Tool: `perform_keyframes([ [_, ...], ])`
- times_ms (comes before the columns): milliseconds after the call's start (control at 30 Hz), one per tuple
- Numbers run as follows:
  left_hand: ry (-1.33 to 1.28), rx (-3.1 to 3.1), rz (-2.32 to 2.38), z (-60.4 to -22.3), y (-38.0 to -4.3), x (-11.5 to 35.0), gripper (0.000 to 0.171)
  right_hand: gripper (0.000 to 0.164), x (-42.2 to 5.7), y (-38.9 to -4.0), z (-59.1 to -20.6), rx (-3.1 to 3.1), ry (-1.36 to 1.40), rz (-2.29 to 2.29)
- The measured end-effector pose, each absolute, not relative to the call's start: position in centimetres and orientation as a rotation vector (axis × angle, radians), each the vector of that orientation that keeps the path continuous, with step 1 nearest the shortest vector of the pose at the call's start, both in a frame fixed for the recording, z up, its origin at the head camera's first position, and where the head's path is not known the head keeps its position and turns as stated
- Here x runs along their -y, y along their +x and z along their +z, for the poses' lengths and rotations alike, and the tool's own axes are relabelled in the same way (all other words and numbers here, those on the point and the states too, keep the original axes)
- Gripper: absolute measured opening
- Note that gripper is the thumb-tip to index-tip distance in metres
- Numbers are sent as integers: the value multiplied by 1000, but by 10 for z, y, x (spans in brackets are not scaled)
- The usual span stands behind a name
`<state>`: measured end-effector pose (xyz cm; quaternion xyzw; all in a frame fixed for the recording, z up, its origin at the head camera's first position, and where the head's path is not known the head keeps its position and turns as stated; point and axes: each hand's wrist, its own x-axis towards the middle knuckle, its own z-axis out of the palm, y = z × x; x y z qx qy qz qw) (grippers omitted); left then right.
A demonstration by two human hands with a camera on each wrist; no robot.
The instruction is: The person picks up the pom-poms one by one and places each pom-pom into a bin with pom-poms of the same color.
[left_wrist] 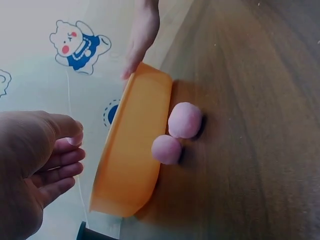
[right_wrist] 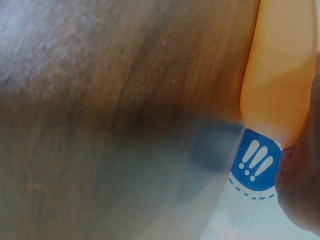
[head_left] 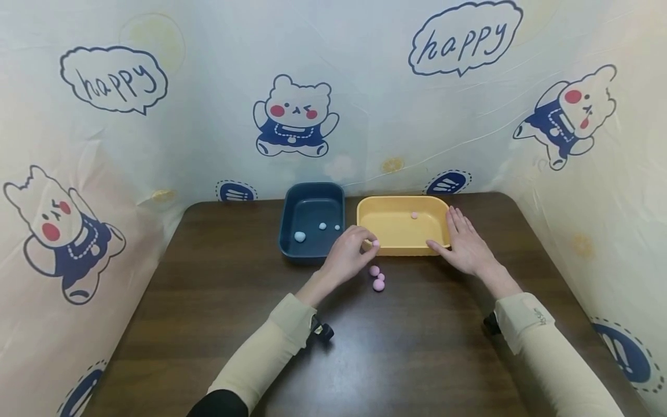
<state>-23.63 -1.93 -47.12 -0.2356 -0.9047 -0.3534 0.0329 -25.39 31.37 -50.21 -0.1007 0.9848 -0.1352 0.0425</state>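
A small pink ball (head_left: 376, 244) is pinched between thumb and fingertips of my left hand (head_left: 348, 255), held above the left front corner of the yellow tray (head_left: 401, 252). The left wrist view shows the same ball (left_wrist: 75, 139) partly hidden by the thumb. My right hand (head_left: 468, 246) rests against the tray's right end, fingers straight along the side and thumb at the front rim. One pink ball (head_left: 414, 215) lies inside the tray. In front of it, three pink balls (head_left: 378, 285) sit close together on the table.
Left of the yellow tray stands a dark blue tray (head_left: 311, 250) holding three pale blue balls (head_left: 299, 237) of different sizes. Both trays are near the back edge of the brown wooden table (head_left: 224, 324). A printed curtain (head_left: 208, 116) hangs behind and at the sides.
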Motion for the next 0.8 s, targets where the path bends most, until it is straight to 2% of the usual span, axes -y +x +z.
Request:
perform_keyframes([
  [367, -559, 2894, -1099, -473, -271, 7, 25, 113, -314, -253, -503, -3022, -312, -424],
  [800, -637, 2937, -1040, -480, -295, -12, 28, 114, -314, -254, -503, -3017, -303, -432],
])
